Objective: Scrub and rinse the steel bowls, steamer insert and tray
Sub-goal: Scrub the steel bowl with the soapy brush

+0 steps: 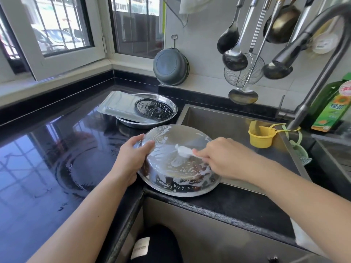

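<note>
Slipping looks the main risk: left hand [133,158] grips the soapy bowl [178,164] by its left side, suds make steel slick, so a hard stroke could skid it off the counter [47,158] edge or into the sink [218,118]. Bowl sits upside down, tilted, rim on the counter corner by the sink, foam streaked over base and wall. Right hand [218,156] pinches a white scrubber [183,150] against it. Tray [121,107] and steamer insert [153,110] wait behind.

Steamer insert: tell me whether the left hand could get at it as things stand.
Probably yes: the steamer insert lies uncovered beyond the left hand, with nothing between, but that hand would first have to release the soapy bowl.
</note>
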`<state>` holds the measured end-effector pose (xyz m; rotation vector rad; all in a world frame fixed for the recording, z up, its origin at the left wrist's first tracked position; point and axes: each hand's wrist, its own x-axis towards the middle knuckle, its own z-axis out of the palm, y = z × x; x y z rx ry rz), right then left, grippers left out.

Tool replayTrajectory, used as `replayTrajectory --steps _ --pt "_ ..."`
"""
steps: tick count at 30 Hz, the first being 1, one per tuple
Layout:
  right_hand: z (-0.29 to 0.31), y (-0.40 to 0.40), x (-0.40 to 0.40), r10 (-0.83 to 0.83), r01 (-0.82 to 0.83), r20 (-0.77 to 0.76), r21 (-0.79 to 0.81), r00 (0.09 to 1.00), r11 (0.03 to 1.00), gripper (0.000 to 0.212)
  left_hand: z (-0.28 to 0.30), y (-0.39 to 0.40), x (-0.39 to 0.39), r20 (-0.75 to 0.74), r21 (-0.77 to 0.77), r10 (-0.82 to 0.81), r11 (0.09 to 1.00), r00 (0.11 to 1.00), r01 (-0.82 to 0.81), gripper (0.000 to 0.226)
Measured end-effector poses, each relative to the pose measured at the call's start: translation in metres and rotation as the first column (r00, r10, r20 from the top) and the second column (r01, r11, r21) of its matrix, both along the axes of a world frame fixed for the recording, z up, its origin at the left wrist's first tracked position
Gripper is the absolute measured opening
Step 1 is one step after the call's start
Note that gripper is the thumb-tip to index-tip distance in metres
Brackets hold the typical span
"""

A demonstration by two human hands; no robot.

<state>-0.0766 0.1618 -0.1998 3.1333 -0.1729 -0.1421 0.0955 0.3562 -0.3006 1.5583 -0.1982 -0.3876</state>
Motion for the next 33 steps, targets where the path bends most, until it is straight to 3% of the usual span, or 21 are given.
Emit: replayTrajectory --steps 2,6,10,15,19,24,28,33 --pt "0.001 -0.004 0.004 -0.031 0.031 0.005 -0.012 1.0 0.999 0.047 -0.001 0.001 0.0 -0.001 0.002 -0.002 1.0 1.0 0.002 0.067" --pt "0.0 0.027 -0.002 0.12 -0.119 -0.013 0.084 0.993 0.989 0.043 -0.003 0.001 0.0 0.003 0.004 0.013 1.0 1.0 -0.013 0.078" --pt "0.005 0.004 0.023 -0.088 0.088 -0.008 0.03 0.996 0.996 0.046 -0.003 0.0 0.002 0.004 0.011 -0.003 1.0 1.0 0.003 0.063" --pt "0.008 0.026 0.013 0.035 -0.03 -0.042 0.111 0.998 0.993 0.039 -0.006 0.0 0.003 -0.001 0.006 -0.001 1.0 1.0 0.001 0.077" --pt "0.011 0.001 0.025 -0.11 0.111 -0.029 0.022 0.993 0.994 0.041 -0.006 0.0 0.004 0.016 0.027 0.002 1.0 1.0 -0.002 0.069" --pt "0.003 0.024 0.017 0.033 -0.028 -0.046 0.101 0.998 0.994 0.04 -0.006 -0.001 0.005 0.024 0.031 0.013 0.999 1.0 -0.014 0.061" --pt "0.003 0.003 0.031 -0.141 0.141 -0.003 0.058 0.99 0.988 0.05 -0.004 0.001 0.002 0.02 0.026 0.009 1.0 1.0 -0.01 0.064" --pt "-0.003 0.027 0.025 -0.015 0.015 0.003 0.079 1.0 0.997 0.048 -0.005 0.0 0.002 0.021 0.033 0.005 0.999 1.0 -0.006 0.076"
